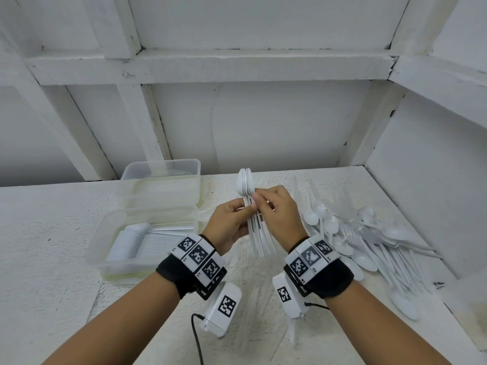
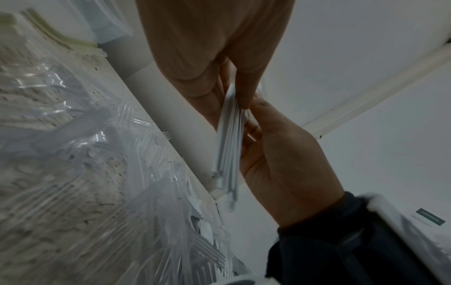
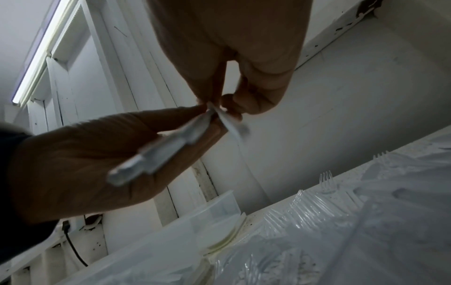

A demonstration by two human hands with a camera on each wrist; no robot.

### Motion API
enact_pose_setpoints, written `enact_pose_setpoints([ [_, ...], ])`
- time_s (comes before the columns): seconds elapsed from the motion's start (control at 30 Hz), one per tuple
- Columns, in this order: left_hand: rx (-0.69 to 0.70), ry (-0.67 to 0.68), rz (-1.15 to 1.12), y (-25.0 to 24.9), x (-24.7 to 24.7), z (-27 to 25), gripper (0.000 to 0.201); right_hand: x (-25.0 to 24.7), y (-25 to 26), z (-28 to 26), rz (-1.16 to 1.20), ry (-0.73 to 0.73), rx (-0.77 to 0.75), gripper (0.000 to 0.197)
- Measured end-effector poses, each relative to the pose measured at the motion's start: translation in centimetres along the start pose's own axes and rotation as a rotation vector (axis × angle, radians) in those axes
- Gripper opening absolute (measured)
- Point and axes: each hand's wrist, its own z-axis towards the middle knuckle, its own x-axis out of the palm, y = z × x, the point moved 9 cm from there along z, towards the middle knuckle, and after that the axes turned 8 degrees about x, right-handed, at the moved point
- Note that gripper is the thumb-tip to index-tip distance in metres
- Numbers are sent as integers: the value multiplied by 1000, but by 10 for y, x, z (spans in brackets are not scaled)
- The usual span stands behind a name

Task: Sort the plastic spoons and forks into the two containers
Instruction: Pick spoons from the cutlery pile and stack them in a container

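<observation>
Up above the white table (image 1: 52, 233), from the head view, the left hand (image 1: 232, 222) grips a stack of white spoons (image 1: 250, 206) by the handles, bowls pointing away from the person, while the right hand (image 1: 276, 212) pinches the same stack just below the bowls. Left of the stack stand two clear containers: the near container (image 1: 147, 243) holds a nested row of white spoons, the far container (image 1: 160, 180) sits touching it behind. Right of the stack lies a loose pile of spoons and forks (image 1: 369, 241).

From the left wrist, the left hand (image 2: 280, 164) curls round the spoon handles (image 2: 229, 146) with the right hand (image 2: 219, 48) meeting them from above; clear forks (image 2: 156, 138) lie on the table beneath.

From the right wrist, the right hand (image 3: 231, 57) nips the stack (image 3: 171, 146) at its top, the left hand (image 3: 97, 164) wrapped below; clear forks (image 3: 327, 181) and a container (image 3: 195, 221) lie under the stack
</observation>
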Motion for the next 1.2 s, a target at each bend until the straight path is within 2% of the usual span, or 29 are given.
enact_pose_setpoints([
  [0.13,-21,40,3,-2,5,-1,18,6,-11,2,182,88,192,27],
  [0.2,-45,46,-4,-1,4,-1,12,9,-13,0,326,157,279,29],
  [0.3,-80,30,-10,0,0,0,14,15,-10,-3,376,286,318,36],
  [0.37,-91,-14,-1,0,-6,1,12,17,-4,-4,291,299,267,35],
  [0.47,-71,-118,0,-1,-19,3,10,16,-1,-4,10,195,109,33],
  [0.57,-56,-163,-49,-3,-26,2,10,32,3,-11,-150,240,19,35],
  [0.83,-40,-227,-22,-15,-46,-9,17,54,29,-17,-291,267,-165,36],
  [0.9,6,-223,-31,-26,-55,-11,27,57,32,-17,-332,266,-200,36],
  [0.97,69,-276,-38,-42,-70,-13,35,61,36,-19,-343,282,-237,35],
  [1.07,137,-360,-38,-64,-90,-20,33,73,47,-27,-372,335,-293,36],
  [1.2,176,-391,22,-78,-106,-31,33,85,62,-27,-412,306,-345,36],
])
